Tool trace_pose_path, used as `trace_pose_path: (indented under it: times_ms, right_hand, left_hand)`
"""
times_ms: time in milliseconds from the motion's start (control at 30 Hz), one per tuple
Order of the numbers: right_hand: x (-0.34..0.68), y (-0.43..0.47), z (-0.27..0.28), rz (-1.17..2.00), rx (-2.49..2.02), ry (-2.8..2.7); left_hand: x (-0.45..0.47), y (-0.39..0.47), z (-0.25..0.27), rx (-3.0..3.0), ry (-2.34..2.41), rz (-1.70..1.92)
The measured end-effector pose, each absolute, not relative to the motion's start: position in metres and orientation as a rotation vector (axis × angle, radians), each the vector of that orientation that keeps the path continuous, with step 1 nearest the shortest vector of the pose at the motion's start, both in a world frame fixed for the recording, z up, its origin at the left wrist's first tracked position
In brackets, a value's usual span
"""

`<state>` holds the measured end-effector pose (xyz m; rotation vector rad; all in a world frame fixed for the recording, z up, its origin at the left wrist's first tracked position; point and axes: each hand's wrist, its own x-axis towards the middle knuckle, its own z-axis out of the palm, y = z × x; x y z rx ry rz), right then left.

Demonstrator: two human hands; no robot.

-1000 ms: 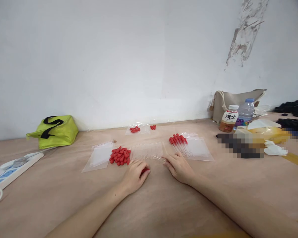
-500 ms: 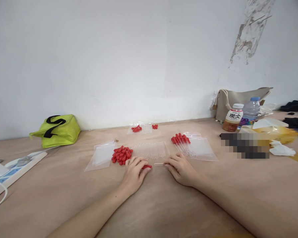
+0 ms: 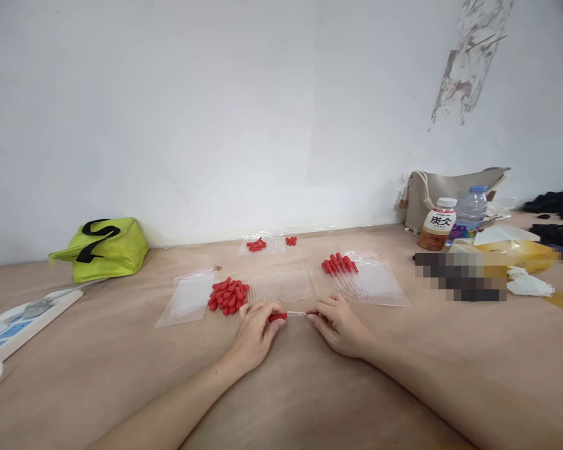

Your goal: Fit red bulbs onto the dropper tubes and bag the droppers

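Note:
Between thumb and fingers, my left hand [image 3: 258, 330] pinches a red rubber dropper bulb [image 3: 276, 317]. My right hand [image 3: 335, 325] is closed on a clear glass dropper tube [image 3: 297, 314], whose left end meets the bulb's mouth; how deep it sits I cannot tell. Just beyond my left hand lies a heap of red bulbs [image 3: 228, 296]. Beside it a row of clear tubes [image 3: 281, 286] is laid out. Past my right hand, several droppers with red bulbs fitted [image 3: 342, 270] lie side by side, partly over a clear plastic bag [image 3: 380, 284].
More clear bags [image 3: 187, 297] lie left of the heap. By the wall is another bag with red bulbs [image 3: 256, 244]. A lime-green pouch [image 3: 112, 250] and a power strip [image 3: 32, 325] are at left. A brown drink bottle [image 3: 437, 225], a water bottle [image 3: 470, 212] and a beige bag [image 3: 415, 203] stand right.
The tube in my right hand has moved left, and its end now meets the red bulb in my left hand. Earlier a small gap lay between them. The view has shifted slightly.

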<state>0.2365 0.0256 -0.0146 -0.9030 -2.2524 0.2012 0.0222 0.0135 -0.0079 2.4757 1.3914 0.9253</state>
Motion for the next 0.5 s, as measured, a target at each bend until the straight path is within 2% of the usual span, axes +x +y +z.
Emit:
trace_pose_path:
  times_ms: [500]
  right_hand:
    - [0.239, 0.037, -0.016, 0.238, -0.828, -2.345]
  left_hand:
    - [0.023, 0.011, -0.001, 2.602, 1.242, 0.868]
